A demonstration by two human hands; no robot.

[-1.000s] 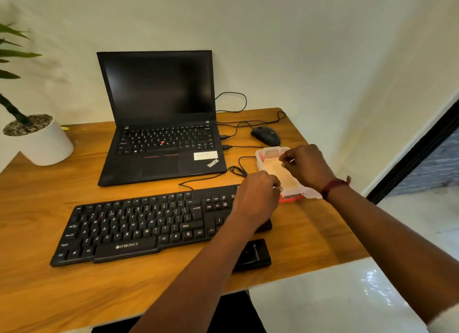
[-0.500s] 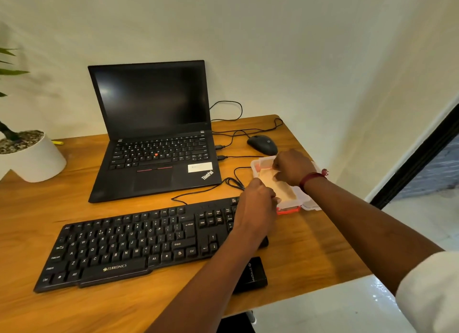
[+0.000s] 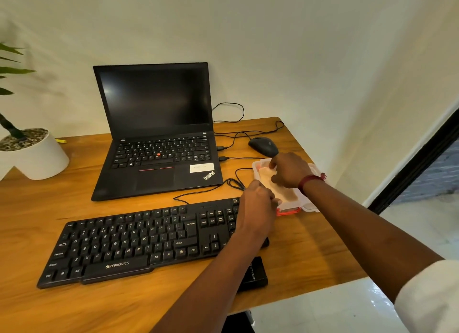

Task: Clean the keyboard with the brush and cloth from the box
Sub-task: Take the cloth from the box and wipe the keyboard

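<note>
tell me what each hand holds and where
Left hand grips the box at its near left edge; right hand is on its far end, hold unclear.

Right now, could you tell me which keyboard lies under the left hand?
The separate Zebronics keyboard: the left hand covers its right end, while the keys of the laptop sit farther back, uncovered.

Keyboard (image 3: 139, 240), mouse (image 3: 263, 146) and looped cable (image 3: 233, 182) crowd the box (image 3: 289, 209); bare desk (image 3: 318, 253) lies open at its near side.
</note>
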